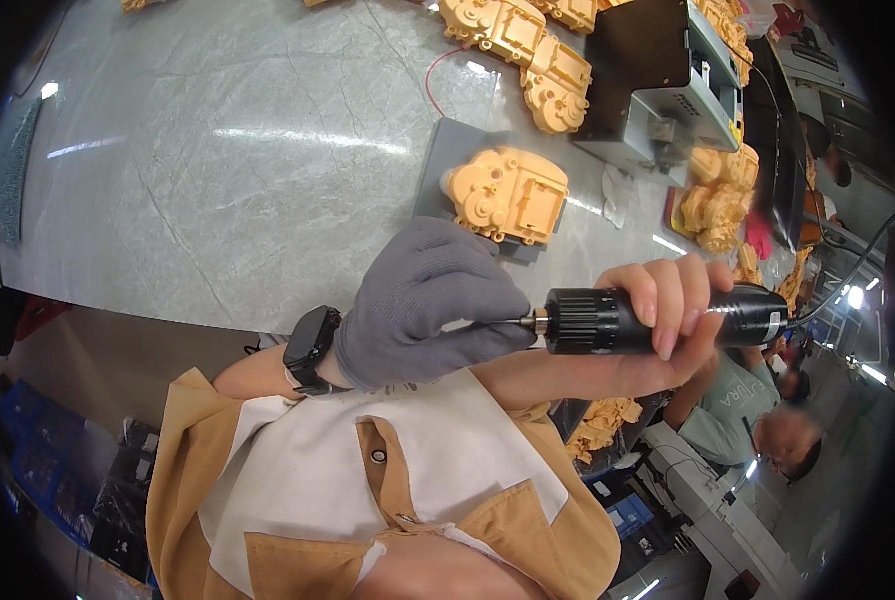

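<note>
A black electric screwdriver [592,322] lies nearly level in front of my chest, its tip toward the left. Bare fingers of my right hand [672,300] wrap around its body. My left hand [427,305], in a grey knitted glove, is closed in a pinch at the screwdriver's thin metal bit [515,322], just ahead of the brass-coloured collar. The glove covers most of the bit. Just beyond my hands, a yellow-orange plastic housing [512,195] with round bosses and a rectangular recess rests on a dark grey fixture [437,165].
Several similar housings [557,85] lie at the far edge and right. A black-and-silver metal machine [657,90] stands at the far right of the grey marbled table [237,180]. The screwdriver's cord [847,285] runs off right. Another person [742,410] sits at lower right.
</note>
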A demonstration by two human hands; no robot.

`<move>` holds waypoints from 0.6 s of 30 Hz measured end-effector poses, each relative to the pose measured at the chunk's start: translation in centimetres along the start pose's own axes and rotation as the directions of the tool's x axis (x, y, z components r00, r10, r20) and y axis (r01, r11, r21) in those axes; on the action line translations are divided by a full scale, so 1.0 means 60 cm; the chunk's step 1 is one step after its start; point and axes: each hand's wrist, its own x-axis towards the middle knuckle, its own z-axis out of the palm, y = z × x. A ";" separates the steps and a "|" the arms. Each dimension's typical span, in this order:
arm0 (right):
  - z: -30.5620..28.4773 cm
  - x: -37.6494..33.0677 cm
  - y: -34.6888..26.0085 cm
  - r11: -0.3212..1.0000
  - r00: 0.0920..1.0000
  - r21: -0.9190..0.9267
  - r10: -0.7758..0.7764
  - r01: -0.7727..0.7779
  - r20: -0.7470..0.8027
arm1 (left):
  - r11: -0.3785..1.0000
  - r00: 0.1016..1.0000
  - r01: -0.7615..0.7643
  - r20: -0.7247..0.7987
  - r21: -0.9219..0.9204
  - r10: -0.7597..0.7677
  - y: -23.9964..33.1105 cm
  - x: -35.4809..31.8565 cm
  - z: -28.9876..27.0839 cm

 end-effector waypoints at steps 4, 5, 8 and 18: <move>-0.002 0.002 -0.004 1.000 1.000 0.008 -0.023 0.023 -0.019 | 1.000 1.000 0.011 0.002 0.008 -0.011 0.000 -0.003 -0.004; -0.003 0.003 -0.008 1.000 0.999 0.013 -0.025 0.025 -0.026 | 1.000 1.000 0.018 -0.003 0.009 -0.018 0.000 -0.003 -0.003; -0.003 0.003 -0.010 1.000 0.999 0.018 -0.025 0.026 -0.042 | 0.999 0.999 0.034 -0.012 0.008 -0.034 0.001 -0.003 -0.001; -0.008 0.008 -0.016 0.998 0.991 -0.026 -0.056 0.053 -0.125 | 0.998 0.997 0.068 -0.037 0.019 -0.067 -0.006 0.003 0.007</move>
